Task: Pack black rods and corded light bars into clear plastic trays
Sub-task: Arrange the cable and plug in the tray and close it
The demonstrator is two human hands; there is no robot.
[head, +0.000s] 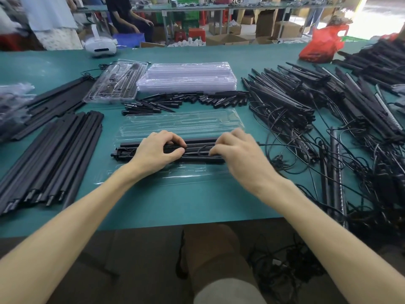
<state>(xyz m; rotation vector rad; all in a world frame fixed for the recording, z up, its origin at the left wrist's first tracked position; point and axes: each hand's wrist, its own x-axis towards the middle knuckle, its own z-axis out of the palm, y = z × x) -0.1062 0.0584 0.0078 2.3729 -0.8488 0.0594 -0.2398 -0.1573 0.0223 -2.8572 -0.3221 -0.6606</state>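
Both forearms reach over the green table (175, 207) to the clear tray (182, 125).
I see my left hand (153, 150) pinching the black light bar (195, 147) between thumb and fingers, while my right hand (238, 154) curls its fingers onto the cord (200, 151). The bar lies lengthwise across the tray's middle, black rods (54, 154) stacked to its left.
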